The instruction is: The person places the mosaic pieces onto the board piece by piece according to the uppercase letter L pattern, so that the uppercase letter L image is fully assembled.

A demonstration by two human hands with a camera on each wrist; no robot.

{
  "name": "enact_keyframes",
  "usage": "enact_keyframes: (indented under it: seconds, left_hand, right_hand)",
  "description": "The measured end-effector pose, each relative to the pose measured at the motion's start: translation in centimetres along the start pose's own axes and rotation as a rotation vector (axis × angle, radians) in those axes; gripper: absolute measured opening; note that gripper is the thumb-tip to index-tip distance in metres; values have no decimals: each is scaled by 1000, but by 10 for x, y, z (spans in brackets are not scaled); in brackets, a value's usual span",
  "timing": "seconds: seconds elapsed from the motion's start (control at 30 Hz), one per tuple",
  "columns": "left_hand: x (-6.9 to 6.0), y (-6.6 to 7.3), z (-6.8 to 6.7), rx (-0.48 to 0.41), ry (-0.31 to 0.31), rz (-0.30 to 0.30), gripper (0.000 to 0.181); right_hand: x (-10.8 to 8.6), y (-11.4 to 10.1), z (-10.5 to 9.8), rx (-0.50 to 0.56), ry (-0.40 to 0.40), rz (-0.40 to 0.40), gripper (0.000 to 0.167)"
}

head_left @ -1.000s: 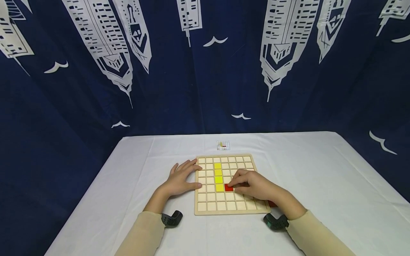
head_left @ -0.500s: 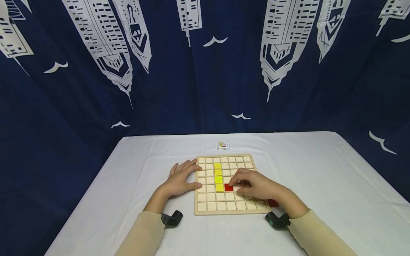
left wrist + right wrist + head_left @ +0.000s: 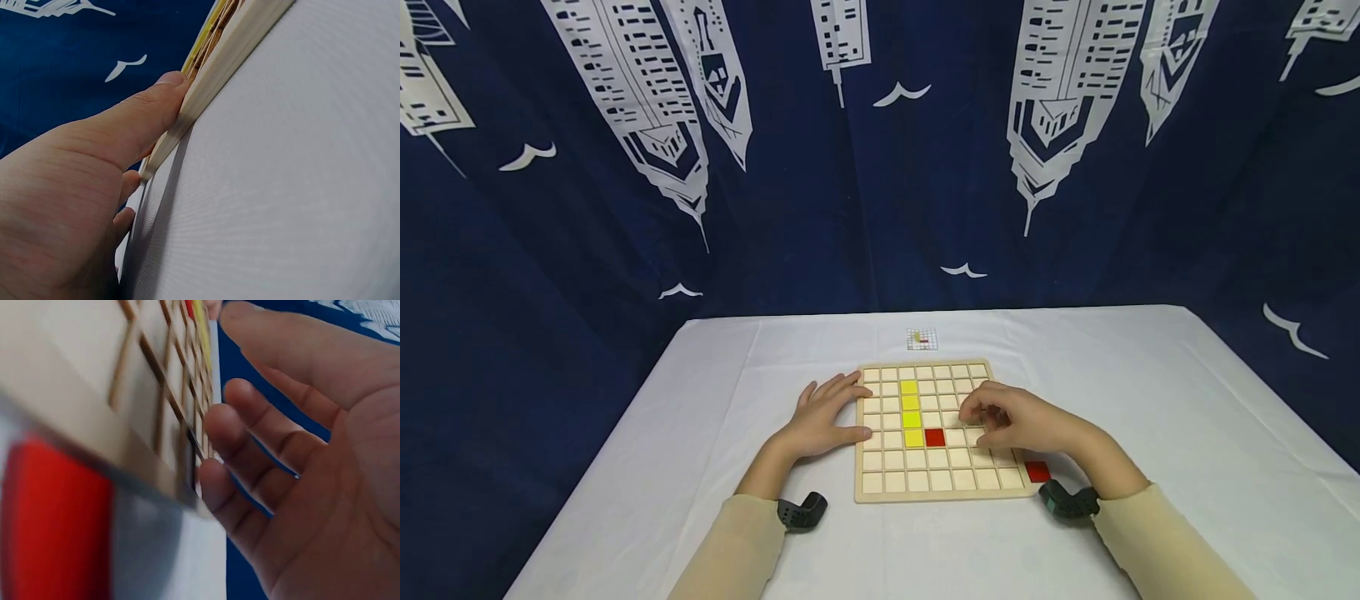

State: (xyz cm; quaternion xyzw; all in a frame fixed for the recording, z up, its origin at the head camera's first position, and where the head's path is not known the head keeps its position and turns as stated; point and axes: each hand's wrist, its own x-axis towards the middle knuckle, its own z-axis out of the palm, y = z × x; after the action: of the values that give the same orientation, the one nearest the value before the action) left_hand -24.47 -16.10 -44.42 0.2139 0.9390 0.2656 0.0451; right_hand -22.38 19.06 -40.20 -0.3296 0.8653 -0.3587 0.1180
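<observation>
A pale wooden grid board (image 3: 943, 497) lies on the table. One of its columns holds a run of yellow tiles (image 3: 912, 419), and a red tile (image 3: 935, 437) sits right of the lowest one. My left hand (image 3: 822, 419) rests at the board's left edge, fingers extended and thumb on the rim. Over the board's right side is my right hand (image 3: 1026, 418), fingers loosely bent and apart from the thumb, with nothing between them. A second red tile (image 3: 1037, 472) lies on the cloth by the lower right corner; in the right wrist view this red tile (image 3: 56, 525) is blurred.
Behind the board lies a small printed card (image 3: 922, 339) with a coloured grid pattern. White cloth (image 3: 760, 350) covers the table. A dark blue curtain (image 3: 850, 208) with white building prints hangs behind it.
My right hand has let go of the red tile on the board and moved right and upward, uncovering the loose red tile by the corner. The left hand has stayed in place.
</observation>
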Motion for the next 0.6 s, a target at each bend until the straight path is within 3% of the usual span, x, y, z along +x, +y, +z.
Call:
enact_keyframes:
  seconds: [0.37, 0.6]
  left_hand:
    - [0, 1, -1, 1, -3, -10, 59]
    - [0, 2, -1, 2, 8, -2, 59]
  right_hand:
    - [-28, 18, -33, 34, -121, 93, 32]
    - [-37, 27, -41, 77, -183, 111, 31]
